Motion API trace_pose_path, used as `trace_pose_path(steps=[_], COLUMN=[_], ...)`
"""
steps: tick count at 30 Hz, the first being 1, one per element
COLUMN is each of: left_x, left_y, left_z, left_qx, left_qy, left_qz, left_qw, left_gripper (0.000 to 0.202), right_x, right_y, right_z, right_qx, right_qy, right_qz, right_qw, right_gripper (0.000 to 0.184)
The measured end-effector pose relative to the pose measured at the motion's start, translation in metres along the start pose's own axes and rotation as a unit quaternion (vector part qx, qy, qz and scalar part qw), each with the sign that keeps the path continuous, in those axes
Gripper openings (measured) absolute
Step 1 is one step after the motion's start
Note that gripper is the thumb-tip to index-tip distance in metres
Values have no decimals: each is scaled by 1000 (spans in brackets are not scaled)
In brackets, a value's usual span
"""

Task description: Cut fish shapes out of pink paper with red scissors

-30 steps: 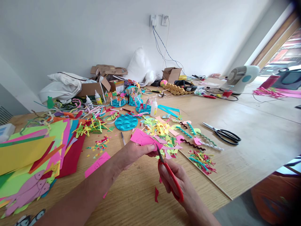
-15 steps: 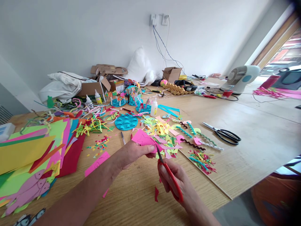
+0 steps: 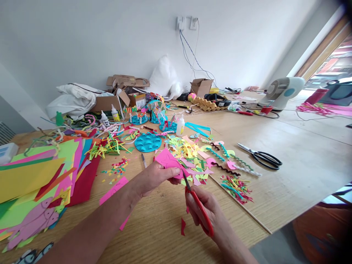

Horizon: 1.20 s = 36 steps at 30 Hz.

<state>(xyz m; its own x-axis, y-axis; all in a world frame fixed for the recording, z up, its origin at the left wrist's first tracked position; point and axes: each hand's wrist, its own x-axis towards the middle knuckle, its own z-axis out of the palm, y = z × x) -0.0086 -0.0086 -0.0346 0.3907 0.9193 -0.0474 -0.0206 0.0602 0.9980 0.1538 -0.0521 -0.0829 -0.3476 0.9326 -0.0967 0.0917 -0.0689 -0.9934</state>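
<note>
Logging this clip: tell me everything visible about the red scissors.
The red scissors have smooth, plastic-looking red handles and dark, metal-looking blades. Held above the table in the right grip, they slant, tips pointing away from the person and slightly left. A blade overlaps the right end of the pink paper, which the left grip holds. The right grip hides part of the handles, and how far the blades are open cannot be told.

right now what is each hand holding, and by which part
The left hand pinches the pink paper near its lower edge, thumb on top; the right hand grips the red scissors by their handles.
</note>
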Motion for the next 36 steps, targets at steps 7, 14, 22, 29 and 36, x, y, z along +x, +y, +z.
trace_pose_path(steps=[7, 14, 22, 29, 36], left_x=[-2, -2, -2, -1, 0], left_y=[5, 5, 5, 3, -1], left_z=[3, 2, -1, 0, 7], left_qx=[7, 1, -3, -2, 8], left_qy=[1, -18, -32, 8, 53], left_qz=[-2, -7, -20, 5, -13], left_qw=[1000, 1000, 999, 1000, 998], left_gripper=[16, 14, 16, 17, 23], right_x=[-2, -1, 0, 0, -2], right_y=[-3, -2, 3, 6, 0], right_z=[2, 1, 0, -2, 1], right_qx=[0, -11, -16, -13, 7], right_qy=[2, 6, 9, 7, 7], right_qz=[-12, -11, 5, -7, -9], right_qw=[1000, 1000, 1000, 1000, 1000], right_gripper=[45, 47, 48, 45, 44])
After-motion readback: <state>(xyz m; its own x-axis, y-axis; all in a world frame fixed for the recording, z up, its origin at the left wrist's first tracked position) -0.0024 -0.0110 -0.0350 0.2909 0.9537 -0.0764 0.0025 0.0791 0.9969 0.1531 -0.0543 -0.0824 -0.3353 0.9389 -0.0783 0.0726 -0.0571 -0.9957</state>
